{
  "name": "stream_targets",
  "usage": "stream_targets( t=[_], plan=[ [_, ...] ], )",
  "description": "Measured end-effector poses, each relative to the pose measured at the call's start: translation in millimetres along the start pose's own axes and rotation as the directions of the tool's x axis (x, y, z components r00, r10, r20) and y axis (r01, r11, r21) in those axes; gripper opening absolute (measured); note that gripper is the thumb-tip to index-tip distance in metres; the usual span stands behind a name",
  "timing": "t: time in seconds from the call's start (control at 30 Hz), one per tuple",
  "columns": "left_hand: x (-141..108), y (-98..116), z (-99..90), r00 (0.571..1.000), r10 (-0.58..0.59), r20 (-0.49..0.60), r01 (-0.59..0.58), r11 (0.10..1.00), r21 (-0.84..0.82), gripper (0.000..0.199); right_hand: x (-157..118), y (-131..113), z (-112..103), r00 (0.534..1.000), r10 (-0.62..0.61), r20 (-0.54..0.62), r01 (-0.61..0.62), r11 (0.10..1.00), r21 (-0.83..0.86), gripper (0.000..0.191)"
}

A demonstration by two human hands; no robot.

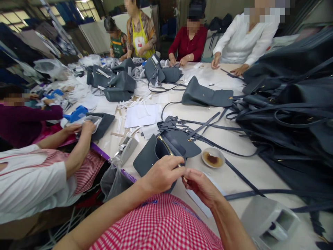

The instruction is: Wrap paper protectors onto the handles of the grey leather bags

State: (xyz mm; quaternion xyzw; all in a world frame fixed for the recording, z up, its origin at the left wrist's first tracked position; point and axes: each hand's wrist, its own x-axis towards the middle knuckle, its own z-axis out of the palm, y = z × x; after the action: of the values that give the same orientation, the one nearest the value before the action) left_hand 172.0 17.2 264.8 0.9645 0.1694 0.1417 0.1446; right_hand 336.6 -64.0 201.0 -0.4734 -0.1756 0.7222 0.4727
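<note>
hands [179, 173] at bag [147, 156], dish [213, 158] beside

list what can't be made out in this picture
All in the head view:
Lower end of the gold-coloured strip: covered by fingers of the left hand and right hand.
Interior of the near bag: mostly hidden by its own side and shadow.
Full pile of bags: overlapping, cut off by the right edge.
Grey device: details blurred.

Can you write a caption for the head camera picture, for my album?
Two hands meet at the zipper of a dark bag.
</note>
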Motion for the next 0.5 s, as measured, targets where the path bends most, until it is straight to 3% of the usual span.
stream_targets(
  t=[0.1,0.17,0.23,0.3,0.37,0.43,0.5],
  plan=[
    [-16,11,-12.8,0.998,-0.064,-0.016,0.059,0.974,-0.220,0.025,-1,-2,5,0.998,0.038,0.048,-0.039,0.999,0.025,0.027],
    [-25,14,-18.4,0.977,-0.184,0.105,0.211,0.900,-0.382,0.022,-1,-1,8,0.997,0.053,0.058,-0.057,0.997,0.060,0.030],
    [-30,13,-18.1,0.906,-0.324,0.271,0.416,0.792,-0.447,0.021,-1,0,11,0.996,0.064,0.054,-0.070,0.991,0.110,0.033],
    [-31,12,-11.5,0.803,-0.440,0.403,0.595,0.640,-0.487,0.029,-1,1,14,0.997,0.061,0.047,-0.067,0.988,0.141,0.034],
    [-31,11,-1.1,0.722,-0.505,0.473,0.688,0.460,-0.561,0.038,0,2,18,0.998,0.053,0.046,-0.059,0.988,0.145,0.033],
    [-30,10,9.4,0.693,-0.517,0.503,0.702,0.323,-0.635,0.049,0,4,23,0.998,0.043,0.051,-0.049,0.989,0.136,0.031],
    [-29,11,17.7,0.691,-0.521,0.501,0.690,0.271,-0.670,0.055,-1,7,28,0.998,0.029,0.047,-0.035,0.991,0.131,0.032]
  ],
)
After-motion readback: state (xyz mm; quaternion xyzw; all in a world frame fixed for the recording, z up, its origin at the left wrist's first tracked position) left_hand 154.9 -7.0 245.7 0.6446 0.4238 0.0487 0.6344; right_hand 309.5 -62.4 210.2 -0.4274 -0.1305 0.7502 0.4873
